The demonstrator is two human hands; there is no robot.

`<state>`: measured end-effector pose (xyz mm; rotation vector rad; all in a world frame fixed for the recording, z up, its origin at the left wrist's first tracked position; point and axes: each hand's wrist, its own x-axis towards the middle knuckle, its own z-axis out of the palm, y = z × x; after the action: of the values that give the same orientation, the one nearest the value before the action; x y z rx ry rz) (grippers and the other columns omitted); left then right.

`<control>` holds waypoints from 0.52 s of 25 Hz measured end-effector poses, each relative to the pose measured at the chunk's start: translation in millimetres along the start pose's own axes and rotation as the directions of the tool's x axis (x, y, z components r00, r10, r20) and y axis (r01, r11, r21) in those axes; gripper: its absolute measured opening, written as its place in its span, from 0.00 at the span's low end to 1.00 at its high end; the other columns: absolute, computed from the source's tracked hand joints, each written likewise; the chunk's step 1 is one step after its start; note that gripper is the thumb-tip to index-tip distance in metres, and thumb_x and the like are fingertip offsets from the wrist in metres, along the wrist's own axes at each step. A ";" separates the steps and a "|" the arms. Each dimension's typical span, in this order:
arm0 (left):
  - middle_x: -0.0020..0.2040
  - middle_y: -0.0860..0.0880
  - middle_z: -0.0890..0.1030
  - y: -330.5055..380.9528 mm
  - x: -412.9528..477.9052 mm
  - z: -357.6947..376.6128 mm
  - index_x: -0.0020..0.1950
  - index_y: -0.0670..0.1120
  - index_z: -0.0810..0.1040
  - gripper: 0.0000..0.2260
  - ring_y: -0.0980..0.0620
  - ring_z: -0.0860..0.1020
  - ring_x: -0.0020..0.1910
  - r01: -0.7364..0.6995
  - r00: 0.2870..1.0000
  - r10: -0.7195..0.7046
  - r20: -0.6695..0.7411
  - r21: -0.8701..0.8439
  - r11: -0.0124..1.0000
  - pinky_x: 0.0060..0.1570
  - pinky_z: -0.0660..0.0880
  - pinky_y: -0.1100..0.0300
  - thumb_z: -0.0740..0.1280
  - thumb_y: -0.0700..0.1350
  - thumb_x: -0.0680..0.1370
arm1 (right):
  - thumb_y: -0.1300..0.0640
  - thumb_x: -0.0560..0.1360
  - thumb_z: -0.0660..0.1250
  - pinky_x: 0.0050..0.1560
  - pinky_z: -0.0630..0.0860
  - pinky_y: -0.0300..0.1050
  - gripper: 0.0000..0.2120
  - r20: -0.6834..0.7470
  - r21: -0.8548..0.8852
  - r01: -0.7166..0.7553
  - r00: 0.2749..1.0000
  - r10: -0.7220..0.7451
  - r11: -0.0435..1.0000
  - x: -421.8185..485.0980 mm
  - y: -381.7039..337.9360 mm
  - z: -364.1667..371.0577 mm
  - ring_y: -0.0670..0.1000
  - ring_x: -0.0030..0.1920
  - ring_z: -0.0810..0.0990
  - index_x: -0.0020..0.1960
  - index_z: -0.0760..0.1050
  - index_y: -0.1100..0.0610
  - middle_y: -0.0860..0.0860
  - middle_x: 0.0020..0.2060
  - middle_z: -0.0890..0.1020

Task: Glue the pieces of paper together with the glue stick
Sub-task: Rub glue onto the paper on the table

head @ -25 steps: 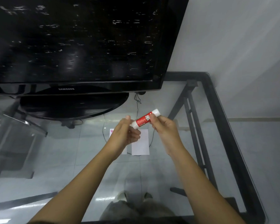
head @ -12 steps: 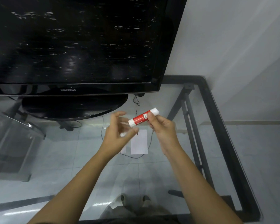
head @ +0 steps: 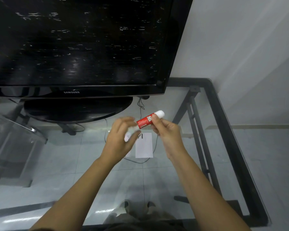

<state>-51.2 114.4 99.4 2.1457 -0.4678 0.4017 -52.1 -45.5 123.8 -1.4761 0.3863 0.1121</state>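
Note:
My right hand (head: 168, 130) grips a red glue stick (head: 144, 121) by its middle and holds it tilted above the glass table, its white end pointing up and to the right. My left hand (head: 118, 139) is just left of the stick's lower end, fingers curled around a small white cap (head: 128, 136), which is blurred. A white piece of paper (head: 144, 146) with a black mark at its top lies flat on the glass under the hands. The corner of a second piece of paper (head: 128, 154) shows below my left hand; the rest is hidden.
A large black television (head: 73, 47) on an oval base (head: 77, 110) stands at the back of the glass table, whose black metal frame (head: 223, 130) runs along the right. A thin black cable (head: 140, 105) trails beside the papers. A grey wall rises on the right.
My left hand has come off the lower end of the glue stick and moved down and left with the white cap. My right hand kept the stick almost still.

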 end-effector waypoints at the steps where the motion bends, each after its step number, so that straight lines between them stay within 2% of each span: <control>1: 0.49 0.53 0.77 6.4 2.1 -2.1 0.56 0.51 0.70 0.12 0.57 0.77 0.45 0.192 0.980 -0.181 0.079 -0.179 0.965 0.47 0.73 0.68 0.67 0.49 0.74 | 0.47 0.73 0.68 0.52 0.76 0.37 0.09 -0.009 0.006 0.012 1.000 -0.011 1.000 0.3 -1.0 -1.3 0.43 0.43 0.82 0.40 0.82 0.50 0.48 0.37 0.83; 3: 0.43 0.50 0.81 12.3 6.6 -0.8 0.54 0.49 0.72 0.09 0.58 0.80 0.38 0.526 0.850 -0.435 0.296 -0.491 0.694 0.43 0.75 0.65 0.63 0.51 0.77 | 0.48 0.72 0.68 0.50 0.76 0.37 0.08 -0.024 -0.001 0.028 0.999 -0.028 1.000 0.8 -3.1 -4.2 0.42 0.41 0.81 0.38 0.82 0.50 0.48 0.36 0.83; 4: 0.41 0.49 0.82 11.6 9.1 0.5 0.51 0.47 0.74 0.08 0.58 0.80 0.36 0.579 0.813 -0.486 0.321 -0.535 0.615 0.42 0.75 0.64 0.62 0.50 0.78 | 0.48 0.72 0.69 0.51 0.76 0.37 0.08 -0.022 -0.005 0.032 0.999 -0.032 0.999 0.9 -3.7 -4.9 0.43 0.42 0.81 0.38 0.82 0.49 0.48 0.37 0.83; 5: 0.41 0.49 0.82 11.2 10.6 0.6 0.49 0.46 0.76 0.07 0.59 0.80 0.36 0.605 0.791 -0.517 0.328 -0.548 0.578 0.42 0.76 0.64 0.62 0.48 0.78 | 0.48 0.72 0.69 0.52 0.76 0.38 0.08 -0.015 -0.008 0.035 0.999 -0.036 0.999 1.0 -3.9 -5.5 0.44 0.43 0.81 0.39 0.82 0.49 0.49 0.37 0.83; 7: 0.43 0.50 0.82 10.6 11.4 0.5 0.49 0.46 0.78 0.03 0.59 0.81 0.40 0.557 0.818 -0.504 0.278 -0.601 0.573 0.43 0.77 0.66 0.66 0.43 0.76 | 0.47 0.72 0.69 0.52 0.76 0.38 0.07 -0.006 -0.014 0.036 0.999 -0.036 0.999 0.0 -5.0 -5.7 0.44 0.43 0.81 0.40 0.82 0.49 0.49 0.39 0.84; 8: 0.45 0.51 0.82 9.4 11.4 -0.4 0.48 0.48 0.78 0.04 0.59 0.81 0.42 0.521 0.839 -0.483 0.250 -0.627 0.580 0.44 0.77 0.67 0.68 0.42 0.74 | 0.47 0.72 0.69 0.52 0.76 0.37 0.07 -0.007 -0.016 0.034 0.999 -0.034 0.999 -0.7 -5.8 -5.5 0.43 0.43 0.82 0.40 0.82 0.49 0.49 0.39 0.84; 10: 0.47 0.53 0.82 8.3 8.2 -1.3 0.46 0.51 0.77 0.08 0.57 0.81 0.47 0.440 0.888 -0.433 0.156 -0.563 0.699 0.47 0.78 0.66 0.71 0.39 0.72 | 0.47 0.72 0.68 0.51 0.76 0.36 0.07 -0.009 -0.022 0.034 0.999 -0.035 0.999 -0.7 -6.3 -4.8 0.43 0.44 0.82 0.41 0.82 0.48 0.49 0.39 0.84; 11: 0.48 0.53 0.81 8.1 6.9 -2.5 0.46 0.51 0.76 0.10 0.56 0.80 0.48 0.336 0.935 -0.351 0.051 -0.446 0.830 0.49 0.77 0.67 0.72 0.39 0.71 | 0.47 0.73 0.68 0.51 0.76 0.36 0.07 -0.006 -0.030 0.036 0.999 -0.036 0.999 -0.6 -6.3 -4.1 0.44 0.45 0.82 0.41 0.82 0.48 0.49 0.40 0.84; 12: 0.48 0.53 0.81 5.7 5.2 -2.9 0.47 0.52 0.76 0.10 0.56 0.79 0.50 0.181 0.980 -0.196 -0.039 -0.242 0.953 0.51 0.75 0.70 0.72 0.39 0.71 | 0.46 0.73 0.68 0.51 0.75 0.36 0.07 -0.001 -0.039 0.035 0.999 -0.036 0.999 -0.3 -6.3 -3.5 0.45 0.45 0.82 0.41 0.82 0.48 0.50 0.40 0.84; 13: 0.49 0.52 0.80 1.2 3.8 -3.2 0.49 0.51 0.75 0.10 0.57 0.77 0.50 0.037 0.996 -0.041 -0.080 -0.054 0.998 0.53 0.71 0.74 0.71 0.41 0.72 | 0.47 0.73 0.68 0.50 0.75 0.36 0.07 0.005 -0.047 0.032 0.999 -0.032 0.998 0.0 -6.3 -2.6 0.45 0.46 0.82 0.42 0.82 0.49 0.50 0.40 0.84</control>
<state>-48.8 115.6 103.7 2.0759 -0.3856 0.4479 -50.7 -48.7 129.7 -1.5275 0.3582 0.0994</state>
